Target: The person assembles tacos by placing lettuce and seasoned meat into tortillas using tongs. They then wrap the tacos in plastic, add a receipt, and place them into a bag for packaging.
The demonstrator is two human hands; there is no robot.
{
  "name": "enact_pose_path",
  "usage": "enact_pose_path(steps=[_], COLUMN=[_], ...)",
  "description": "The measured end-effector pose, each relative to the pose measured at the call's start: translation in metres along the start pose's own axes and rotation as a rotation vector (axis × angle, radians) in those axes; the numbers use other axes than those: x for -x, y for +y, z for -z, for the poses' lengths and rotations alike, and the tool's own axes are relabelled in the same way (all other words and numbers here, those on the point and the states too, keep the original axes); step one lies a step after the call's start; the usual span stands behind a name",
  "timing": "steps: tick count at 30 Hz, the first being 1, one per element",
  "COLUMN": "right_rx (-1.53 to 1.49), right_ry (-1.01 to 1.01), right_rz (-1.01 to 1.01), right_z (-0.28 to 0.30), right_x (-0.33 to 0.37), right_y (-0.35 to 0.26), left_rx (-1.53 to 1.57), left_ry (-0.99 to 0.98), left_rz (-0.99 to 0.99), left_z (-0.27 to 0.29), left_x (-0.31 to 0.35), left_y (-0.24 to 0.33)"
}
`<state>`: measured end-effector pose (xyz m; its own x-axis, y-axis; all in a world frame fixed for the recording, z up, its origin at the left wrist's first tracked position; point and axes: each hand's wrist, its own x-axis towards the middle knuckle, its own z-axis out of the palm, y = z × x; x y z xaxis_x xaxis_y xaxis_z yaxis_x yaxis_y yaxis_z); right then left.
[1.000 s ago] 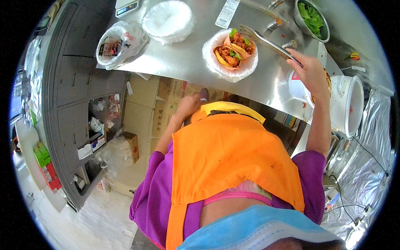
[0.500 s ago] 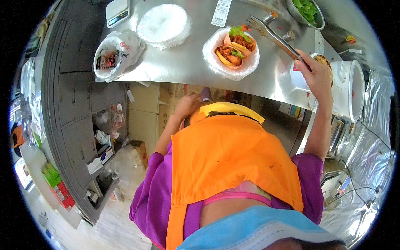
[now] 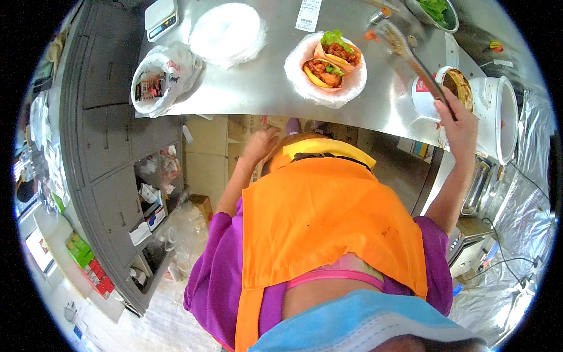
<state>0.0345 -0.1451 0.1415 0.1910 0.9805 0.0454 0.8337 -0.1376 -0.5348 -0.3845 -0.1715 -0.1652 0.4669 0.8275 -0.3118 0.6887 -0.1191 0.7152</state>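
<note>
My right hand grips the handle of metal tongs; their far end is motion-blurred over the steel counter. Left of the tongs, a round bowl lined with white plastic holds two folded wraps in pink paper, a rear wrap and a front wrap, both with browned meat pieces and green lettuce. My left hand is below the counter's front edge, near my waist, with fingers curled; anything inside it is hidden. Close to my right hand stands a white tub with a food-smeared rim.
On the counter are a plastic-covered stack of round plates or bowls, a bag-lined container, a scale, a paper slip and a metal bowl of lettuce. A white bucket stands right; grey cabinets line the left.
My right hand has moved right and slightly down, drawing the tongs away from the wraps. My left hand has shifted slightly, its fingers more curled into view.
</note>
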Motion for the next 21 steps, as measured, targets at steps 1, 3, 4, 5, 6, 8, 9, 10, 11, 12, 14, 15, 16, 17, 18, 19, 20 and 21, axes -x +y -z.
enact_pose_path(steps=[1, 3, 4, 5, 6, 8, 9, 10, 11, 12, 14, 15, 16, 17, 18, 19, 20, 21], right_rx=[0.045, 0.108, 0.118, 0.128, 0.078, 0.113, 0.154, 0.212, 0.156, 0.366, 0.759, 0.941, 1.003, 1.064, 1.126, 1.085, 1.047, 1.008], right_ry=[0.045, 0.114, 0.168, 0.219, 0.269, 0.437, 0.438, 0.546, 0.582, 0.551, 0.493, 0.467, 0.411, 0.354, 0.295, 0.333, 0.365, 0.395], right_rz=[-0.055, -0.126, -0.191, -0.256, -0.346, -0.306, -0.431, -0.461, -0.394, -0.474, -0.595, -0.626, -0.668, -0.709, -0.749, -0.784, -0.820, -0.856], right_z=[0.012, 0.029, 0.040, 0.052, 0.066, 0.100, 0.120, 0.139, 0.161, 0.188, 0.233, 0.243, 0.247, 0.250, 0.253, 0.250, 0.241, 0.238], right_x=[0.005, 0.005, 0.008, 0.010, 0.013, 0.025, 0.032, 0.038, 0.048, 0.056, 0.074, 0.079, 0.081, 0.083, 0.085, 0.080, 0.076, 0.071], right_y=[0.006, 0.030, 0.042, 0.052, 0.065, 0.109, 0.137, 0.166, 0.206, 0.253, 0.330, 0.350, 0.360, 0.370, 0.379, 0.376, 0.361, 0.357], left_rx=[0.009, 0.014, 0.008, 0.007, 0.012, 0.030, 0.041, 0.003, -0.013, -0.039, -0.067, -0.068, -0.066, -0.066, -0.064, -0.066, -0.069, -0.072], left_ry=[-0.013, 0.005, 0.016, 0.025, 0.035, 0.062, 0.074, 0.047, 0.028, 0.006, -0.018, -0.016, -0.012, -0.019, -0.025, -0.023, -0.016, -0.010], left_rz=[0.008, 0.048, 0.062, 0.077, 0.086, 0.032, 0.005, 0.013, 0.022, 0.027, 0.021, 0.016, 0.013, 0.017, 0.021, 0.028, 0.030, 0.033], left_z=[0.005, 0.004, 0.000, -0.003, -0.006, -0.010, -0.012, -0.012, -0.014, -0.014, -0.013, -0.013, -0.011, -0.010, -0.007, -0.005, -0.005, -0.005], left_x=[-0.004, -0.003, -0.001, 0.000, 0.000, 0.001, 0.002, 0.001, -0.001, -0.004, -0.011, -0.013, -0.014, -0.015, -0.016, -0.019, -0.019, -0.018], left_y=[0.009, 0.017, 0.018, 0.019, 0.020, 0.018, 0.018, 0.020, 0.019, 0.019, 0.023, 0.027, 0.032, 0.037, 0.042, 0.050, 0.054, 0.058])
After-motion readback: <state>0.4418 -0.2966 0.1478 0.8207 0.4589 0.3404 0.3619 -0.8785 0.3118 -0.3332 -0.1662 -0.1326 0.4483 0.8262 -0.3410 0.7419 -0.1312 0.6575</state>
